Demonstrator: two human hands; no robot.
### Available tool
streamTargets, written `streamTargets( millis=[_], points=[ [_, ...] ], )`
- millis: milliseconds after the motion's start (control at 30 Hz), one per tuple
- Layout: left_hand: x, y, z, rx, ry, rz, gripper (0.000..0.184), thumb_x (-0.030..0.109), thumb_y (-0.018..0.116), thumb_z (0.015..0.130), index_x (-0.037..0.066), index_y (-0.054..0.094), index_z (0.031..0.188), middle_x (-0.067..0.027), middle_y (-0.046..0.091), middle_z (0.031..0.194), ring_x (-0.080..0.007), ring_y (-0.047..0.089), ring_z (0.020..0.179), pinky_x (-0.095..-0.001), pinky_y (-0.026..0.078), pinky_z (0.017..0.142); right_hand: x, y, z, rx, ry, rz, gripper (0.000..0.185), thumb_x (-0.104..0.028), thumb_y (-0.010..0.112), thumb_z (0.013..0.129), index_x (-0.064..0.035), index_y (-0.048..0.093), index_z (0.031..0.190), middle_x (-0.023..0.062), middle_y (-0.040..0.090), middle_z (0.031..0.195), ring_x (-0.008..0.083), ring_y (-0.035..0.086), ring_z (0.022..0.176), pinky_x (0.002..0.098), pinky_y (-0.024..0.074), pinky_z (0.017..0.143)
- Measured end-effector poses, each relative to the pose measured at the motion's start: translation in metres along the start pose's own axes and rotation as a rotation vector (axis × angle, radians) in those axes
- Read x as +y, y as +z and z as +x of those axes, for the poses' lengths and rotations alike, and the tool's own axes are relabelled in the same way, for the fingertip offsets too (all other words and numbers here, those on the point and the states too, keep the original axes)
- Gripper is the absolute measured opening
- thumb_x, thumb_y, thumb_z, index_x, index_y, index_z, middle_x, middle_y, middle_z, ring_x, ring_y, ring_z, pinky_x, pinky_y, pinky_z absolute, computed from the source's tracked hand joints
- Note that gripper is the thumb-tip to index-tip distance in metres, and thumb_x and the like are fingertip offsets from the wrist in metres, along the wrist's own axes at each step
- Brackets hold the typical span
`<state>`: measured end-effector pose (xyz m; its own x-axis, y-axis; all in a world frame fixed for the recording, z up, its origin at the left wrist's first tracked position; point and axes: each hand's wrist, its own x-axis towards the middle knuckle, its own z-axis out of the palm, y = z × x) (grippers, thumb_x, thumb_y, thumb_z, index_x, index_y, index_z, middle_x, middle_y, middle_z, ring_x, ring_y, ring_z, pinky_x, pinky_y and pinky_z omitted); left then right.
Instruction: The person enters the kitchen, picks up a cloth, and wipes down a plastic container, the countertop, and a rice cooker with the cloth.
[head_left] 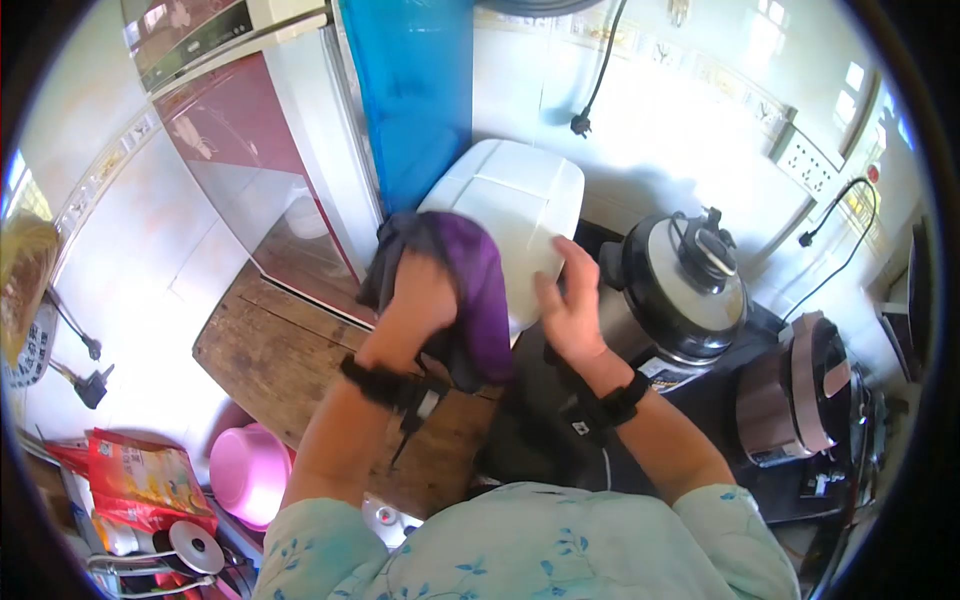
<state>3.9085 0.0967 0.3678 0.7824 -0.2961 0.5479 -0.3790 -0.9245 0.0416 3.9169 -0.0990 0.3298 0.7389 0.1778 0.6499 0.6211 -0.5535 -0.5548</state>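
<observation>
One purple-and-dark cloth (484,300) is bunched in the left hand's (425,290) grip; judged light, limp, best held mid-fold. Right hand (575,320): grip wide, near white box (510,190).

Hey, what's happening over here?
Someone is bent over a white container beside the blue panel. Their left hand is open next to it, fingers by its side. Their right hand has a dark and purple cloth bunched against it. A large cooker stands to the right.
</observation>
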Motion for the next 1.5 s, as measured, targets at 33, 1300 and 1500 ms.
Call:
streamTargets(
  millis=[33,1300,1500],
  points=[
    [0.008,-0.004,-0.012,0.153,0.047,0.043,0.027,0.027,0.045,0.079,0.007,0.060,0.090,-0.0139,0.059,0.097,-0.0320,0.055,0.092,-0.0440,0.039,0.084,0.005,-0.003,0.003,0.145,0.285,0.229,0.049,-0.020,0.057,0.079,0.0012,0.041,0.120,0.0174,0.047,0.112,0.0309,0.044,0.107,0.0433,0.0319,0.095],
    [-0.002,-0.025,-0.179,0.501,-1.023,-1.664,0.022,0.016,0.046,0.087,0.001,0.055,0.100,-0.0065,0.058,0.094,-0.0176,0.055,0.089,-0.0320,0.044,0.077,-0.050,-0.055,-0.037,-0.791,0.889,1.034,0.044,-0.021,0.064,0.081,-0.0014,0.045,0.116,0.0072,0.053,0.110,0.0125,0.052,0.095,0.0279,0.0439,0.078],
    [-0.027,-0.050,-0.261,0.366,-1.238,-1.142,0.022,0.016,0.045,0.087,0.001,0.054,0.101,-0.0066,0.058,0.095,-0.0178,0.055,0.089,-0.0320,0.044,0.078,-0.052,-0.115,0.019,-1.158,0.417,0.745,0.024,-0.013,0.055,0.085,0.0009,0.051,0.104,0.0077,0.059,0.090,0.0131,0.056,0.088,0.0268,0.0458,0.075]
  ],
)
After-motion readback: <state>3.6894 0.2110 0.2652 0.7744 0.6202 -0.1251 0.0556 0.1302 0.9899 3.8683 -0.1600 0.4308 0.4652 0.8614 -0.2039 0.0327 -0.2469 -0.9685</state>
